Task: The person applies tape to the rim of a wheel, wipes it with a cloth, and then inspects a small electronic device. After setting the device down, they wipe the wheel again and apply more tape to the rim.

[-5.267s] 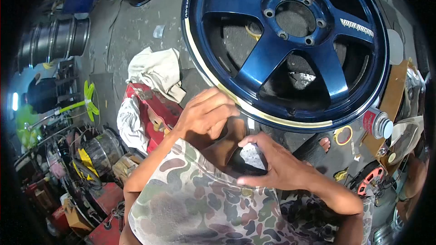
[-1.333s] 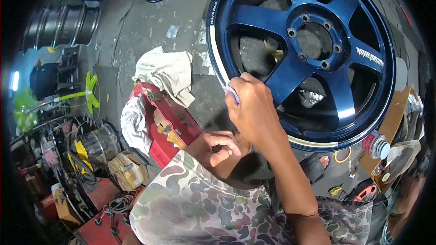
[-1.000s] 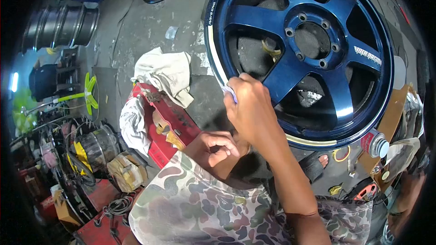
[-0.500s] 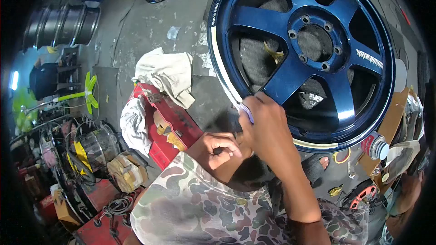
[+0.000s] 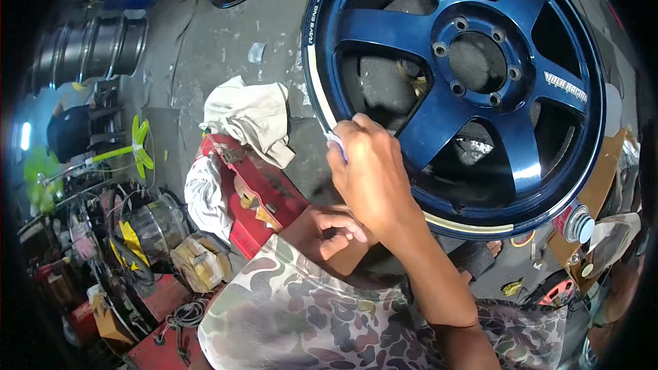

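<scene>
A large blue spoked wheel rim (image 5: pixel 439 123) lies face up in front of me, with white lettering on its edge and on one spoke. Its outer lip carries a cream-white band (image 5: pixel 317 89) on the left and along the bottom. My right hand (image 5: pixel 370 164) presses a small folded whitish-purple cloth (image 5: pixel 335 140) against the lip at the band's lower left end; the fingers hide most of the cloth. Below, my left hand (image 5: pixel 336 233) rests by my camouflage-patterned clothing, fingers loosely curled, thumb apart, nothing visible in it.
Left of the wheel stands a red toolbox (image 5: pixel 264 212) with white rags (image 5: pixel 247 116) draped over it. A can (image 5: pixel 574 223) sits at the lower right edge. Black wheels (image 5: pixel 96 48), a green fan (image 5: pixel 140 144) and clutter line the left side. Part of another person (image 5: pixel 620 288) shows at right.
My right hand has slid up and left along the rim's lip with the cloth. My left hand has stayed about where it was. The view has shifted slightly.
</scene>
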A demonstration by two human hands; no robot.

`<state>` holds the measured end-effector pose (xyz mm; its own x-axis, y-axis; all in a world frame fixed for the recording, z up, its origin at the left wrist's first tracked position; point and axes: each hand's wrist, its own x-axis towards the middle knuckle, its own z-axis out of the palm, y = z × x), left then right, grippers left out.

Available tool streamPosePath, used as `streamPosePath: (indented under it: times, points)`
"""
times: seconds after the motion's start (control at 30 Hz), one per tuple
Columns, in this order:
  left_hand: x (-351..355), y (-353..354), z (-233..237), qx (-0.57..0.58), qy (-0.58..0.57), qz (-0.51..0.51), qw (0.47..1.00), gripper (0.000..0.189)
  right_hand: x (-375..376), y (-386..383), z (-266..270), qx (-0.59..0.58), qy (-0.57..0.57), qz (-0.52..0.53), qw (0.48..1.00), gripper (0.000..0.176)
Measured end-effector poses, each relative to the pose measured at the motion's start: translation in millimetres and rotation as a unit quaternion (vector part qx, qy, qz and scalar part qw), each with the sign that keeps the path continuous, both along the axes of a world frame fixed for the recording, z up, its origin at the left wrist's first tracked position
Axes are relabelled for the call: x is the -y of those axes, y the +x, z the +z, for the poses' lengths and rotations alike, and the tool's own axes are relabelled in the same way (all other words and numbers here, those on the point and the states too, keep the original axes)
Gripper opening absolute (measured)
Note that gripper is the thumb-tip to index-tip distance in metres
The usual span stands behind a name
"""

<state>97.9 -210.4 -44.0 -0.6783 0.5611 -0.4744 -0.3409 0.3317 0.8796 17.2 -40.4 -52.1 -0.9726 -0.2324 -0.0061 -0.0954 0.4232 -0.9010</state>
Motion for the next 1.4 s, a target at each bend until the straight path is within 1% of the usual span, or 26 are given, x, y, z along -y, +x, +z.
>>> streamPosePath:
  times: [0.07, 0.1, 0.2, 0.27, 0.33, 0.4, 0.47, 0.53, 0.6, 0.67, 0.73, 0.77, 0.8, 0.83, 0.87, 0.9, 0.93, 1.0, 1.03, 1.07, 1.13, 1.17, 1.2, 1.3, 1.33, 1.4]
  points:
    - [1, -1, -2, -0.021, 0.021, -0.012, 0.999, 0.021, -6, 10, -2, -0.01, 0.013, -0.028, 0.999, 0.011]
    - [2, -1, -3, -0.022, 0.022, -0.009, 0.999, 0.021, -16, 15, 5, 0.007, 0.001, -0.011, 1.0, 0.012]
    - [1, 4, -4, -0.004, -0.003, -0.011, 1.0, 0.021, -15, 8, 2, 0.001, 0.001, 0.003, 1.0, 0.012]
    - [0, 4, -6, -0.028, 0.009, -0.014, 0.999, 0.022, -5, 1, -6, -0.024, -0.025, -0.023, 0.999, 0.013]
    - [2, 2, -2, -0.029, 0.006, -0.018, 0.999, 0.023, -5, 0, -4, -0.034, -0.015, -0.009, 0.999, 0.012]
    - [2, 1, -3, -0.031, 0.008, -0.018, 0.999, 0.025, -27, 17, 8, -0.027, -0.005, -0.006, 1.0, 0.011]
    - [3, 2, -7, -0.066, 0.011, -0.017, 0.998, 0.024, -48, 27, 15, 0.066, 0.026, 0.064, 0.995, 0.008]
    - [3, 4, -9, -0.07, 0.017, -0.011, 0.997, 0.024, -47, 21, 11, 0.057, 0.018, 0.067, 0.996, 0.008]
    - [3, -1, -7, -0.082, 0.018, -0.009, 0.996, 0.023, -32, 6, 5, 0.008, 0.013, 0.073, 0.997, 0.009]
    - [2, -7, -3, -0.088, 0.009, -0.018, 0.996, 0.025, -22, -8, -3, 0.0, -0.022, 0.05, 0.999, 0.01]
    - [1, -10, 1, -0.145, -0.003, -0.007, 0.989, 0.025, -18, -20, -6, -0.02, -0.102, 0.011, 0.994, 0.011]
    - [2, -11, 3, -0.166, -0.024, 0.001, 0.986, 0.024, -31, -21, 1, -0.036, -0.088, -0.018, 0.995, 0.012]
    - [3, -10, 4, -0.184, -0.043, 0.009, 0.982, 0.024, -44, -18, -1, -0.045, -0.118, -0.07, 0.989, 0.014]
    - [4, -8, 3, -0.184, -0.045, 0.01, 0.982, 0.024, -60, -16, 3, 0.0, -0.134, -0.113, 0.984, 0.014]
    - [6, -6, -1, -0.215, -0.041, 0.027, 0.975, 0.023, -77, -13, 6, 0.061, -0.124, -0.137, 0.981, 0.014]
    - [7, -5, -3, -0.244, -0.038, 0.043, 0.968, 0.023, -90, -9, 6, 0.114, -0.205, -0.156, 0.96, 0.015]
    - [6, -8, -3, -0.241, -0.039, 0.04, 0.969, 0.023, -98, -4, 8, 0.15, -0.223, -0.175, 0.947, 0.016]
    - [3, -18, -3, -0.342, -0.011, 0.006, 0.94, 0.024, -110, 5, 9, 0.174, -0.194, -0.169, 0.951, 0.016]
    - [5, -20, -6, -0.373, -0.002, -0.016, 0.928, 0.023, -112, 11, 1, 0.129, -0.138, -0.157, 0.969, 0.017]
    - [2, -21, -8, -0.371, -0.003, -0.015, 0.929, 0.023, -112, 15, 2, 0.131, -0.138, -0.156, 0.969, 0.017]
    - [-7, -22, -11, -0.447, 0.012, 0.018, 0.894, 0.023, -109, 22, 7, 0.159, -0.123, -0.13, 0.971, 0.017]
    - [-8, -27, -14, -0.484, 0.03, 0.004, 0.875, 0.024, -105, 25, 8, 0.165, -0.137, -0.136, 0.967, 0.014]
    - [-10, -33, -10, -0.483, 0.03, 0.006, 0.875, 0.024, -102, 27, 7, 0.167, -0.136, -0.135, 0.967, 0.014]
    - [-23, -52, 17, -0.526, -0.117, -0.144, 0.83, 0.026, -96, 28, 11, 0.06, -0.079, -0.058, 0.993, 0.012]
    - [-23, -54, 16, -0.503, -0.17, -0.163, 0.832, 0.035, -93, 30, 11, 0.059, -0.082, -0.055, 0.993, 0.012]
    - [-11, -66, 4, -0.551, -0.19, -0.178, 0.793, 0.035, -90, 32, 17, 0.074, -0.071, -0.053, 0.993, 0.012]
